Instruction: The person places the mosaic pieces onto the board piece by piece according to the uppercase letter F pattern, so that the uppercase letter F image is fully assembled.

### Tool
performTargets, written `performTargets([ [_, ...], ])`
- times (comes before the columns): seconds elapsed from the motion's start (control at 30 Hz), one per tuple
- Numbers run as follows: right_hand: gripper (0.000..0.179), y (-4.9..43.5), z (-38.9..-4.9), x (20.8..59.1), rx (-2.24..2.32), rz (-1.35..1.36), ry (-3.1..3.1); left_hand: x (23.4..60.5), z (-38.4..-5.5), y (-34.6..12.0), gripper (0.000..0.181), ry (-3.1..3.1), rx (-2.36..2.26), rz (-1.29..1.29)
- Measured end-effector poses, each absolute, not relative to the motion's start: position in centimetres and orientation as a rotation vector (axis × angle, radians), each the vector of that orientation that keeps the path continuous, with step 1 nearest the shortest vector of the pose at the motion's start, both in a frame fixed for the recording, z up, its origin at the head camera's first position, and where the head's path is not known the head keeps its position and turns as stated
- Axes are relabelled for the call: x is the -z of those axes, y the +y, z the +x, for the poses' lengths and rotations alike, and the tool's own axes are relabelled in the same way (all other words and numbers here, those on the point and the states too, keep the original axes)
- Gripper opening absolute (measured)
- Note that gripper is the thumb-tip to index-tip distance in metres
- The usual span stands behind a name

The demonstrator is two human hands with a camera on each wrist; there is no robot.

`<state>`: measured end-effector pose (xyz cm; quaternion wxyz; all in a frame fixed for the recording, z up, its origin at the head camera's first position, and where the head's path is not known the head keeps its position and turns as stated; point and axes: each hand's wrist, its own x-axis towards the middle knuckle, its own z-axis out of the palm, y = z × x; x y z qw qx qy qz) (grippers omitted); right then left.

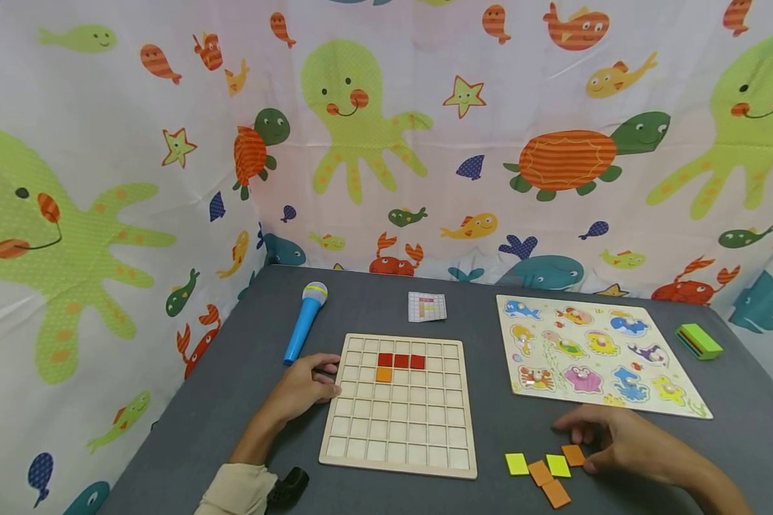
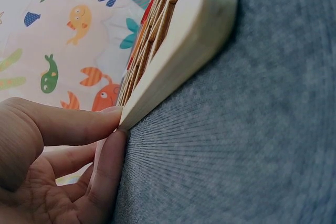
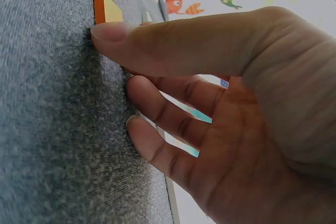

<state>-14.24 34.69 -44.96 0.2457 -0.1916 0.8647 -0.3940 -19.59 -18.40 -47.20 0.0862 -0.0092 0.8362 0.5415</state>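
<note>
A wooden grid board (image 1: 396, 408) lies on the grey table, with three red square tiles (image 1: 401, 361) in a row and one orange tile (image 1: 383, 374) below the leftmost. At the board's left edge, my left hand (image 1: 299, 390) pinches the frame between thumb and finger; the left wrist view shows this grip on the board's edge (image 2: 173, 51). My right hand (image 1: 625, 443) is over the loose tiles, thumb tip right at an orange tile (image 1: 573, 455), fingers spread apart. In the right wrist view that orange tile (image 3: 108, 10) lies flat, partly behind the thumb (image 3: 157, 45).
Yellow tiles (image 1: 517, 464) and other orange tiles (image 1: 557, 493) lie nearby. A blue toy microphone (image 1: 304, 322), a small pattern card (image 1: 427, 307), a sea-animal peg puzzle (image 1: 599, 357) and a green-topped block stack (image 1: 701, 341) stand farther back. A printed curtain (image 1: 386, 143) hangs behind.
</note>
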Motion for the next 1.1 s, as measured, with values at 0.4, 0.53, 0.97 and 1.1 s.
performTargets([
  [0.4, 0.040, 34.65, -14.09, 44.97, 1.082, -0.495, 2.393, 46.80, -19.51, -18.36, 0.058, 2.511, -1.601, -0.015],
  [0.53, 0.039, 34.67, -14.08, 45.01, 1.086, -0.500, 2.395, 46.75, -19.40, -18.41, 0.059, 2.507, -1.600, -0.010],
  [0.97, 0.039, 34.23, -14.12, 45.02, 1.084, -0.421, 2.428, 47.01, -19.58, -18.33, 0.058, 2.505, -1.608, -0.025],
  [1.1, 0.038, 33.86, -14.27, 44.93, 1.072, -0.432, 2.446, 47.09, -19.59, -18.37, 0.058, 2.505, -1.608, -0.010],
])
